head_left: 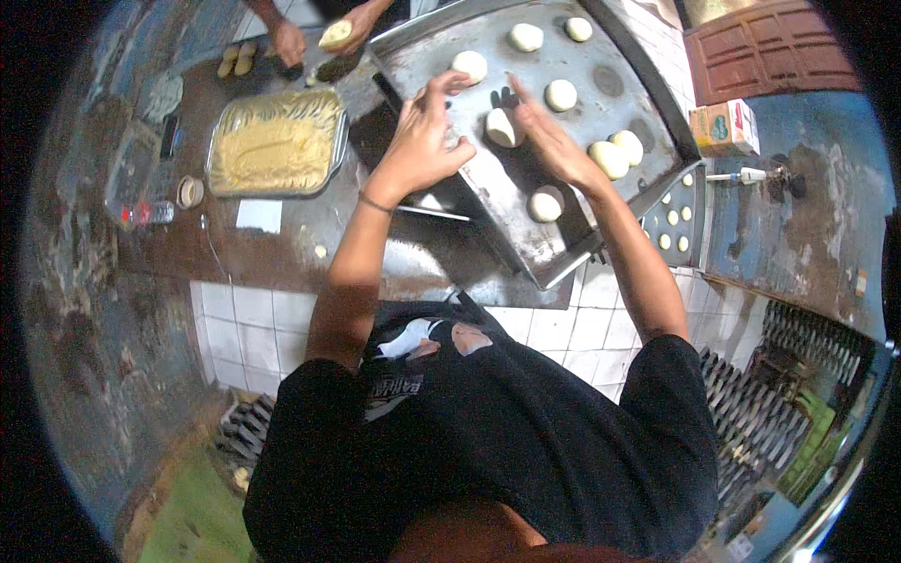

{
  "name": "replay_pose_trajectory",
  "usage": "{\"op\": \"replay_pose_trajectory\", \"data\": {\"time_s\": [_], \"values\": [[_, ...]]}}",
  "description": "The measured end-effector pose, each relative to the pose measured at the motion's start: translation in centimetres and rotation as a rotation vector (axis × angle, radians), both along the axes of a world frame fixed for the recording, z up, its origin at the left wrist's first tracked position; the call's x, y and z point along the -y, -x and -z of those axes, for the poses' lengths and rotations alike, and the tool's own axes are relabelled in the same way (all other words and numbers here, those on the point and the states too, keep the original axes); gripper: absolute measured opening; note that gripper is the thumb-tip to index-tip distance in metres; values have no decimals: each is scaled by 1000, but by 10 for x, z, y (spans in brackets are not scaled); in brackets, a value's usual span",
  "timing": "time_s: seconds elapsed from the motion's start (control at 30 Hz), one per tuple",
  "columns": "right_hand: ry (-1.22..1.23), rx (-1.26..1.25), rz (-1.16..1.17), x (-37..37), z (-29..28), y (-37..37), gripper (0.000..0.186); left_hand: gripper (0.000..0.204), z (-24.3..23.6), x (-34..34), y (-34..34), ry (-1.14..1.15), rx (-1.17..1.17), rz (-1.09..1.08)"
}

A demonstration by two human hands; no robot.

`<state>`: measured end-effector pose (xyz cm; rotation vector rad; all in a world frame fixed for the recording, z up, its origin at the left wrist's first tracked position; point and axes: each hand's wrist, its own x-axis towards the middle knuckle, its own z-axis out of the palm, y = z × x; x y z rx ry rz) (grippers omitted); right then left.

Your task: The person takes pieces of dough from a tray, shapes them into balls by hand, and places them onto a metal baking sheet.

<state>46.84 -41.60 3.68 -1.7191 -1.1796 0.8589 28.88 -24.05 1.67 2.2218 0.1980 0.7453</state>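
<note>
A large metal baking tray point(605, 30) lies tilted before me, with several round, pale dough balls spread over it. My left hand point(422, 141) is over the tray's left side, thumb apart and fingers bent, holding nothing. Just past its fingertips sits one dough ball point(469, 66); I cannot tell whether they touch. My right hand point(554, 141) reaches over the tray with fingers stretched out. Close to its left side is another dough ball point(504, 129), between my two hands. Two dough balls point(610, 160) press together right of my right wrist, and a single one point(545, 204) lies nearer me.
A glass dish point(343, 141) of yellow paste stands on the dark table at left, beside a white paper point(259, 216). Across the table, a co-worker's hands point(347, 33) hold a yellowish piece. At right are a carton point(725, 128) and a second tray point(696, 230) of dough balls.
</note>
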Motion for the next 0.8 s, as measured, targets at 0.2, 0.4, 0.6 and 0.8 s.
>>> {"op": "replay_pose_trajectory", "data": {"time_s": [0.2, 0.4, 0.6, 0.8], "values": [[436, 890, 185, 99, -49, -29, 38, 68, -29, 24, -31, 33, 31, 89], [443, 1151, 249, 111, -7, -31, 16, 48, -38, 98, -157, 161, -41, 761], [391, 712, 288, 120, -34, -48, 31, 63, -3, 124, -235, 737, -677, 915], [122, -215, 363, 145, -98, -8, 32, 65, -7, 99, -190, 740, -554, 703]]}}
